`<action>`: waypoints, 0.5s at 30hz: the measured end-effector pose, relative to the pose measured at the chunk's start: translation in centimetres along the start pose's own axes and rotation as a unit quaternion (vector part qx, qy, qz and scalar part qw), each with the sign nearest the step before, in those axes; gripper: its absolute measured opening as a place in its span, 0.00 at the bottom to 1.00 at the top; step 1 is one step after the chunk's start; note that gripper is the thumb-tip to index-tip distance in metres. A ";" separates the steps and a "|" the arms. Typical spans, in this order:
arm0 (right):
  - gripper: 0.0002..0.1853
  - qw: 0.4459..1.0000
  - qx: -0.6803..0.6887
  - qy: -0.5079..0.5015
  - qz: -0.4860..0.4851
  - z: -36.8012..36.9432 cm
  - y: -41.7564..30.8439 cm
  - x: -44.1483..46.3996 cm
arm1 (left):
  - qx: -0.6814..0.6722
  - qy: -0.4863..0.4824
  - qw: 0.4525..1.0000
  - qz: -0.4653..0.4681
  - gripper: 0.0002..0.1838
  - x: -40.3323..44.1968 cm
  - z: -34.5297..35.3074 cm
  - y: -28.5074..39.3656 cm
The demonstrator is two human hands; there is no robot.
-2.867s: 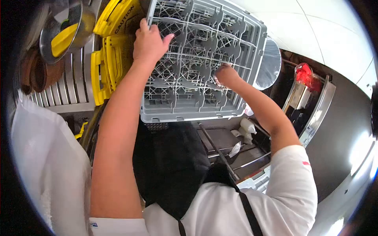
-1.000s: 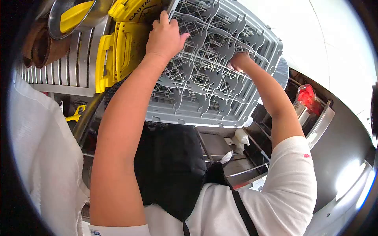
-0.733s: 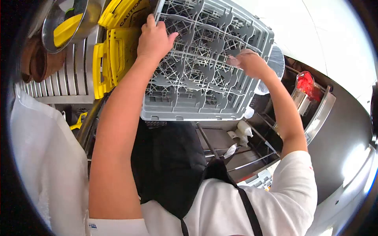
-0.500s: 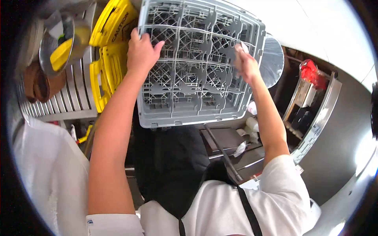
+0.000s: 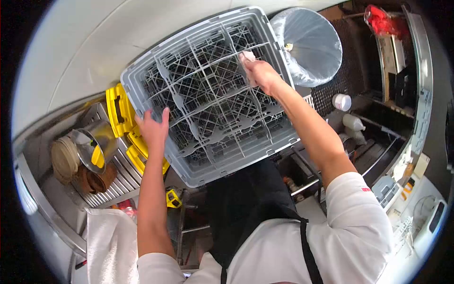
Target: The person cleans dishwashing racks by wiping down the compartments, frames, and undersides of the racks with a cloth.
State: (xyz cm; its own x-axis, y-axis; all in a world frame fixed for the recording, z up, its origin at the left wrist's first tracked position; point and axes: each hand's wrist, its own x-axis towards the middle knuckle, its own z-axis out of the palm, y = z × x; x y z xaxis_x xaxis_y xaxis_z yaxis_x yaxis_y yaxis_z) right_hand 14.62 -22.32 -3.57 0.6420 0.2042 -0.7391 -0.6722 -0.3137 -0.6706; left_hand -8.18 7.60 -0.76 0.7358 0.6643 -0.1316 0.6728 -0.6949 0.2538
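A grey plastic dish rack (image 5: pixel 227 171) with a grid of dividers is tilted in front of me, above my black apron. My left hand (image 5: pixel 153 128) grips its left rim, thumb over the inner side; part of the fingers is blurred. Near the upper right of the grid, my right hand (image 5: pixel 262 75) is closed on a pale, crumpled cloth (image 5: pixel 247 57). That cloth touches the dividers.
A bin with a clear liner (image 5: pixel 314 47) stands behind the rack at right. Left are a folded yellow caution sign (image 5: pixel 120 118), a metal pot (image 5: pixel 108 134) on a slatted shelf (image 5: pixel 118 182), and a white towel (image 5: pixel 109 246). A white tub (image 5: pixel 341 102) lies right.
The view has turned, and the rack now appears tilted and lower. My right hand with the cloth has moved from the rack's right side inward over the grid. My left hand stays on the left rim.
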 end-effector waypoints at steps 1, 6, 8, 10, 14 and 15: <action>0.28 0.999 0.011 -0.009 0.030 0.3 -0.8 -0.7 | 0.013 -0.006 1.000 -0.003 0.38 -0.1 0.0 0.0; 0.11 0.988 0.130 0.029 0.076 2.8 1.4 7.7 | -0.008 0.028 0.999 0.041 0.38 -0.1 0.7 -0.6; 0.09 0.990 0.124 0.030 0.055 3.2 1.8 7.7 | 0.001 0.024 0.999 0.036 0.38 0.0 0.8 -0.8; 0.16 0.995 0.059 0.076 0.035 3.1 2.9 6.9 | 0.011 0.022 0.999 0.038 0.37 -0.2 1.1 -0.8; 0.24 0.976 -0.158 0.065 -0.132 1.4 0.2 -2.9 | 0.033 0.031 0.998 0.050 0.37 0.0 1.2 -1.4; 0.23 0.976 -0.161 0.077 -0.126 1.8 0.5 -2.7 | 0.035 0.031 0.998 0.052 0.37 0.0 1.2 -1.2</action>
State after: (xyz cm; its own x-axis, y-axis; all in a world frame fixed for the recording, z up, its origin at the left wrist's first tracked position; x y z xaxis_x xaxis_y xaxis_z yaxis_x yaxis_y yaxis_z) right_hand 11.88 -21.37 -1.99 0.8369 0.1778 -0.5177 -0.3511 -0.5512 -0.7569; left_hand -8.89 8.11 -2.18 0.7967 0.6026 -0.0474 0.5990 -0.7766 0.1952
